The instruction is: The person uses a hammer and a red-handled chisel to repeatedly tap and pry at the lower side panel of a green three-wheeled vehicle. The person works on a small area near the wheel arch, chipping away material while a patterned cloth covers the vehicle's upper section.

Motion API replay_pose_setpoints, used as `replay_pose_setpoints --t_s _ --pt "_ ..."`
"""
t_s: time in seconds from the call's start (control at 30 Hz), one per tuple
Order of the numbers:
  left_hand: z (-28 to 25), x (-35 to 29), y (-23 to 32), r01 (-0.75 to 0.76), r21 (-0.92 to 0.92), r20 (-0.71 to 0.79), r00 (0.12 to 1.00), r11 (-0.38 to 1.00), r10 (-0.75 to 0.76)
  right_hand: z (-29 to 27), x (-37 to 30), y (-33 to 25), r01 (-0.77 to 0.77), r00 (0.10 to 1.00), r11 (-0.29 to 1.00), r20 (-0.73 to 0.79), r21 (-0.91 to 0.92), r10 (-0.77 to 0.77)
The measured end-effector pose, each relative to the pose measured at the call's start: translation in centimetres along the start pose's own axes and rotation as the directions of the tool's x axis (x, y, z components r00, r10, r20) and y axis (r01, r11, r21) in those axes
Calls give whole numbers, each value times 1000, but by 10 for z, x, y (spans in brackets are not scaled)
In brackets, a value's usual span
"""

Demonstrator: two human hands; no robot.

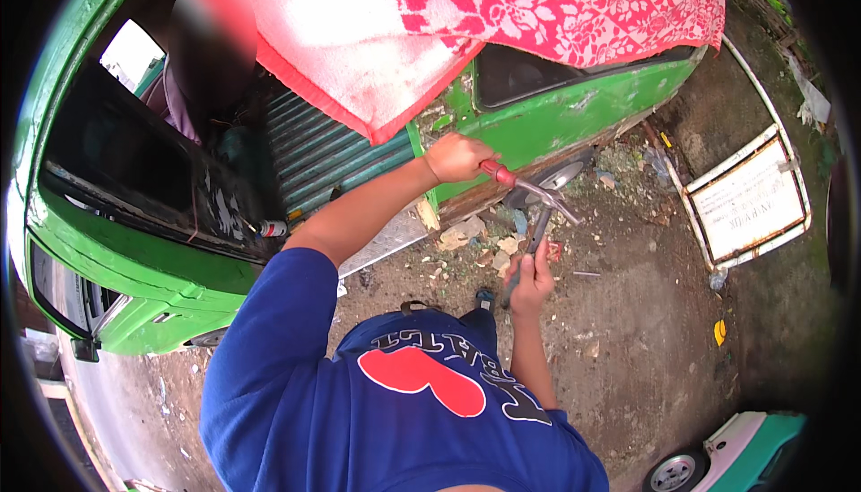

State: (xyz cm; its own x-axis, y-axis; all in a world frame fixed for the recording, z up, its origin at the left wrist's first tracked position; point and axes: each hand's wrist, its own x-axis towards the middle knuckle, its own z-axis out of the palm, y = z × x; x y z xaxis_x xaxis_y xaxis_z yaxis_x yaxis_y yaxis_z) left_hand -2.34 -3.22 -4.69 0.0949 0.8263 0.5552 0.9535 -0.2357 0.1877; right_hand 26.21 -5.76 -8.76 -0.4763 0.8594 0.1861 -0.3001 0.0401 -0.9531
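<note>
My left hand (459, 156) is closed round the red grip of a claw hammer (529, 189), beside the green vehicle's side panel. The hammer's bright metal shaft slants down to the right. Lower and to the right, my right hand (531, 284) grips a dark grey metal bar (539, 230) that is tilted, its upper end close to the hammer head. Whether head and bar touch, I cannot tell. Just beyond my left hand stands the green vehicle (565, 115), its paint chipped near the door opening. A pink and white floral cloth (529, 8) hangs over its top.
Rubble and flakes (489, 250) litter the ground below the vehicle. A white sign in a rusty frame (744, 200) leans at the right, with a yellow piece (719, 332) nearby. A green door (179, 277) stands at the left. Another vehicle's wheel (674, 474) shows at lower right.
</note>
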Motion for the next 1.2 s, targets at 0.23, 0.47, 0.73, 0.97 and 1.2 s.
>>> replay_pose_setpoints --t_s 0.23,0.47,0.73,0.97,1.2 --pt "-1 6 4 48 43 74 996 998 -51 -5 4 -4 1 998 998 -57 70 3" --pt "1 20 12 101 59 45 994 993 -103 -9 12 -10 -70 987 996 -140 49 76" --pt "12 17 10 129 81 30 991 988 -131 -11 36 0 -53 996 998 -71 20 55" --pt "17 33 7 231 107 -58 973 967 -225 -19 47 11 -142 989 989 -44 50 144" --pt "18 34 6 236 141 -52 971 961 -231 -27 79 1 -165 986 968 55 186 158"
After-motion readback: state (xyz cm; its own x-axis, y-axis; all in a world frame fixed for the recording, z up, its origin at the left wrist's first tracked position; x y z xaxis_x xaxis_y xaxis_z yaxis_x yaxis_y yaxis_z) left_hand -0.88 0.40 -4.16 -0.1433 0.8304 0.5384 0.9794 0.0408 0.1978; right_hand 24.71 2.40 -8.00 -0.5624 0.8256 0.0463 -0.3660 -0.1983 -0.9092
